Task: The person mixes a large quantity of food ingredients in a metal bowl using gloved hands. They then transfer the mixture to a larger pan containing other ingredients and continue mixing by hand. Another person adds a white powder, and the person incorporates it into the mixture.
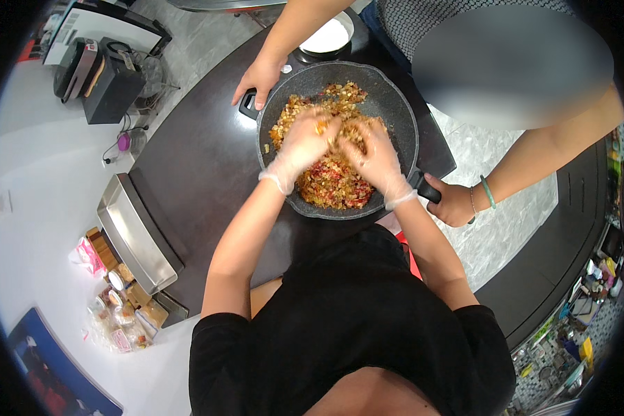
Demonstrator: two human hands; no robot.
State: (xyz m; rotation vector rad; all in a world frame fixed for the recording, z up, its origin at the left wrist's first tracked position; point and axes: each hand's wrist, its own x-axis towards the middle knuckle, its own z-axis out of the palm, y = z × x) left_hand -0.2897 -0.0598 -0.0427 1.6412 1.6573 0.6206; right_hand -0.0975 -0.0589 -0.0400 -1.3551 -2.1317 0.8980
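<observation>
A dark speckled frying pan [395, 114] stands on the dark table, holding a chopped mixture [335, 184] of yellow, brown and red bits. Both my hands wear clear plastic gloves and are inside the pan. My left hand [307, 140] is over the mixture at the pan's left, fingers curled, with bits at the fingertips. Close beside it, my right hand [374, 156] is curled around a clump of the mixture. Motion blurs the fingers of both. Another person's hand [262, 78] rests at the pan's left loop handle; their other hand [450, 203] grips the long handle [427, 188].
Behind the pan sits a white-topped round container [330, 35]. A rectangular metal tray [135, 234] lies at the table's left edge, near jars and bags [127, 312]. The other person stands across the table at the upper right. A dark counter [546, 249] runs along the right.
</observation>
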